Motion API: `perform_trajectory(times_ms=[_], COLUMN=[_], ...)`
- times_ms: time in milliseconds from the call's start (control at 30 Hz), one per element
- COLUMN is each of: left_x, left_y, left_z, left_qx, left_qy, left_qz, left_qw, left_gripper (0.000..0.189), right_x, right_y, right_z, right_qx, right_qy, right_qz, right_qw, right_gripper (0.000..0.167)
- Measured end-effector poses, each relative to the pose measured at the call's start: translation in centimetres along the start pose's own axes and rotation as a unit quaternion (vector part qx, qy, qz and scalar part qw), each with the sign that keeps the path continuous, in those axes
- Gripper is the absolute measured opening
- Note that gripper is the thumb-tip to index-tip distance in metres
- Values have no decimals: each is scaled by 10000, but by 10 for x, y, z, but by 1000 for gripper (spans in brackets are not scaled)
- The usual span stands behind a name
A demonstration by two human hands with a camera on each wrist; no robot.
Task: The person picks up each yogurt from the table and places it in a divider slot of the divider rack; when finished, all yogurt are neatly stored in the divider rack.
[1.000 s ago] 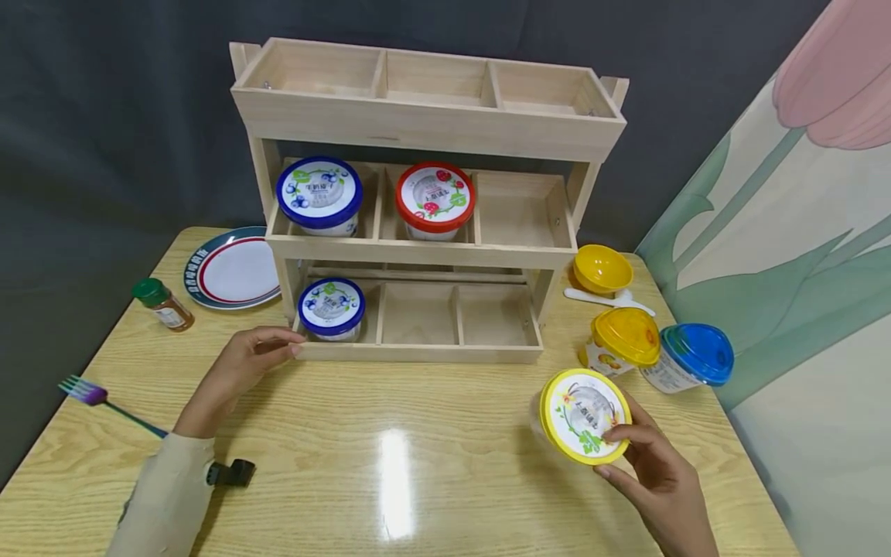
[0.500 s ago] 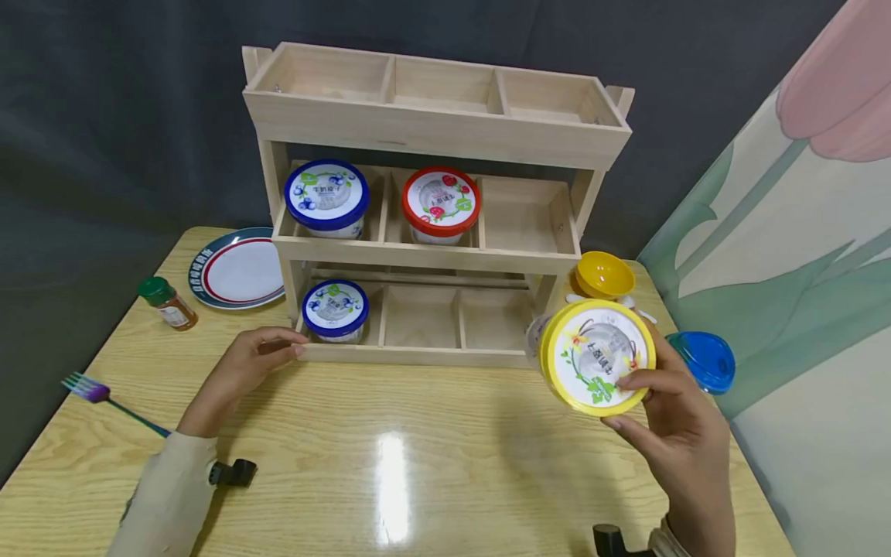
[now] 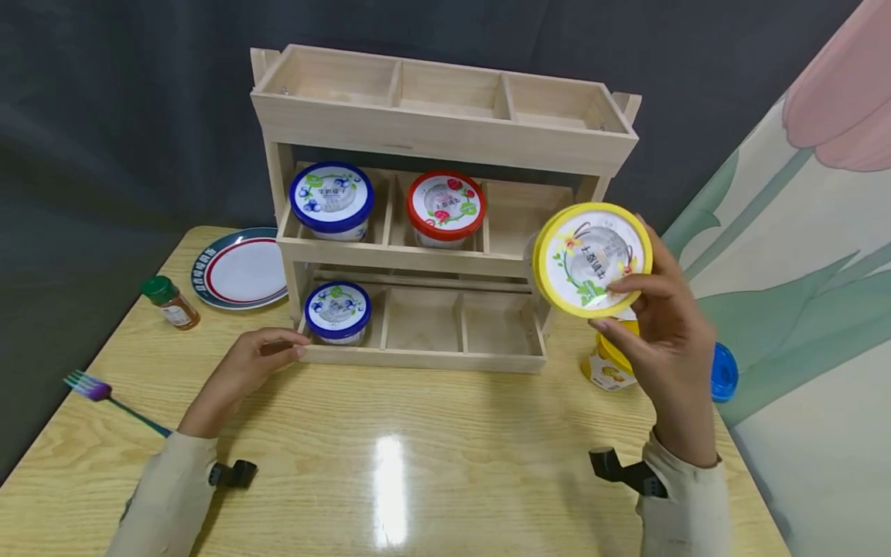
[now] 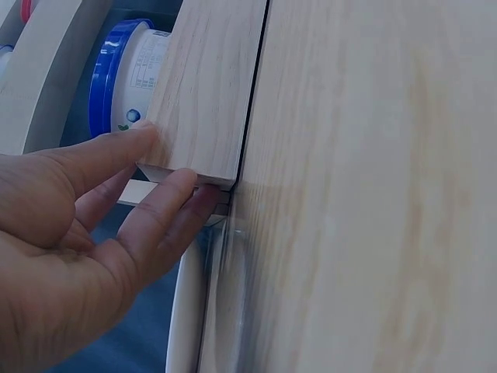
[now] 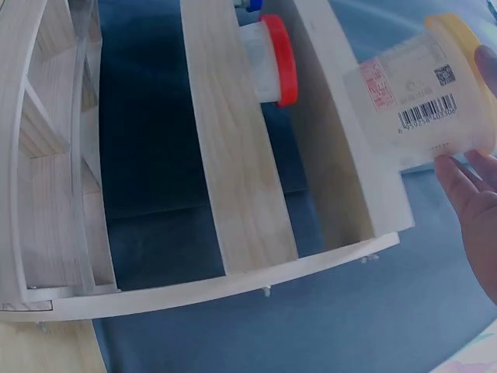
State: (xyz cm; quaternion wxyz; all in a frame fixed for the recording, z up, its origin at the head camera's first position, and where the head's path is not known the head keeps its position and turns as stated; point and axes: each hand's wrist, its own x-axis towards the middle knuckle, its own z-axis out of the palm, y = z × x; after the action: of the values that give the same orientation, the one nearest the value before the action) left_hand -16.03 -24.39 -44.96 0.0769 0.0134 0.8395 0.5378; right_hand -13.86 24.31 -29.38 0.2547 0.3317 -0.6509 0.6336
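My right hand (image 3: 671, 340) grips a clear plastic tub with a yellow lid (image 3: 595, 259) by its rim. The tub is raised and tilted, its printed lid facing the head camera, in front of the middle tier's right compartment. In the right wrist view the tub's translucent wall (image 5: 411, 101) shows a barcode near the rack. My left hand (image 3: 244, 371) touches the lower left corner of the three-tier wooden rack (image 3: 445, 124) with its fingertips, the fingers loosely bent. Blue-lidded tubs stand in the middle-left (image 3: 331, 197) and bottom-left (image 3: 337, 311) compartments, a red-lidded tub (image 3: 445, 205) in the middle one.
At the right stand a yellow tub (image 3: 609, 367) and a blue-lidded tub (image 3: 724, 373), both partly hidden by my right hand. To the left lie a plate (image 3: 244, 271), a green-capped spice jar (image 3: 170, 302) and a fork (image 3: 114, 401). Dark cloth (image 3: 139, 116) hangs behind the rack.
My right hand has lifted the yellow-lidded tub from low over the table up to the middle tier's height. The left hand stays at the rack's corner.
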Motion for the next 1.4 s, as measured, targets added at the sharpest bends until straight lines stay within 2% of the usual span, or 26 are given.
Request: perform_trajectory(times_ms=[100, 267, 367, 567, 667, 900, 1100, 1400], left_x=[2, 2, 0, -1, -1, -1, -1, 0], left_y=[-1, -2, -2, -1, 0, 1, 0, -1], left_z=[0, 1, 1, 1, 1, 2, 1, 2], left_qx=[17, 44, -11, -38, -30, -34, -44, -50], left_qy=[-15, -11, -9, 4, 5, -12, 10, 7], left_qz=[61, 69, 53, 98, 119, 125, 137, 174], left_qw=[10000, 10000, 10000, 9999, 9999, 9999, 9999, 9998], left_gripper=[28, 28, 27, 27, 27, 27, 27, 27], right_x=[12, 24, 30, 37, 37, 40, 50, 63], right_y=[13, 38, 51, 70, 76, 86, 87, 81], right_z=[1, 3, 3, -2, -3, -1, 3, 2], right_qx=[-11, 229, 224, -13, -27, -4, -436, -1123], right_qy=[62, 287, 353, 157, 99, 32, 53, -473], right_qz=[50, 284, 355, 369, 501, 1084, 1568, 2114], right_qw=[10000, 9989, 9985, 9992, 9987, 9941, 9867, 9698], right_gripper=[49, 30, 30, 29, 30, 32, 29, 33])
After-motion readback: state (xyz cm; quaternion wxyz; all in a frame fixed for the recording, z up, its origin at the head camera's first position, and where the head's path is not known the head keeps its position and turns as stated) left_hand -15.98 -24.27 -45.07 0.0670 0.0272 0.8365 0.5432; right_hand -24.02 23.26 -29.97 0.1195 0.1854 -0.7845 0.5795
